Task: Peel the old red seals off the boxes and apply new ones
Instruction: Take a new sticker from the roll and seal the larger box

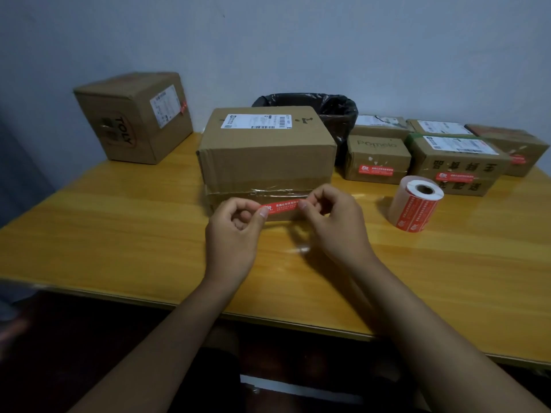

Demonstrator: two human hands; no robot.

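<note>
- Red seal (282, 207): one strip, white print, stretched level between your two hands, directly in front of the lower front face of the centre box; whether it touches the cardboard cannot be told.
- Left hand (235, 234): your thumb and forefinger pinch the seal's left end; the other fingers curl into the palm.
- Right hand (334, 222): your thumb and forefinger pinch the seal's right end; the remaining fingers curl loosely.
- Centre box (265, 150): brown carton on the bench (119, 234), white shipping label on top, clear tape across its front.
- Seal roll (416, 204): standing on end on the bench, right of the centre box, red printed seals on the outside.
- Pomelo box (377, 158): small carton right of the centre box, behind the roll; one red seal on its front.
- Green-taped box (456, 162): further right of the centre box, white label on top, red seal on its front.
- More small cartons lie behind and right of these.
- TOLY box (134, 117): left of the centre box, well apart, a red seal at its label's edge.
- Black-lined bin (328, 108): just behind the centre box.
</note>
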